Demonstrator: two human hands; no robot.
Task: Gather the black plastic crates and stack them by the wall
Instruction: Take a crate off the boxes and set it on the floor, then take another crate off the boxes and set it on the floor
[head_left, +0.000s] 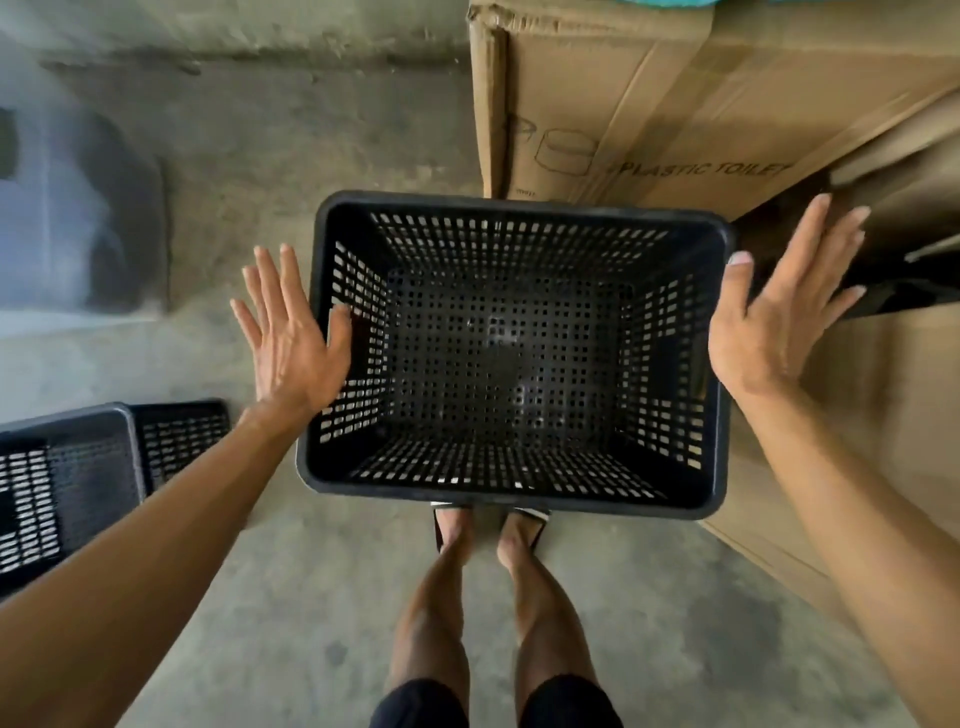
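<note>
While second crate (67, 488) of same black lattice plastic sits at left frame edge on rough concrete floor (311, 597), left hand (291, 338) splayed flat, holding nothing; rectangular perforated black crate (519, 353) upright, mouth up, long axis left-right, beside cardboard boxes (675, 104); right hand (779, 306) splayed, empty.

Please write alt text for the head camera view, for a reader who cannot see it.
Seen from above, an empty black perforated crate stands upright at the person's feet, with the open left hand and right hand on either side, fingers spread, gripping nothing. Cardboard boxes stand behind and to the right; more black crates sit at lower left on the concrete floor.
</note>
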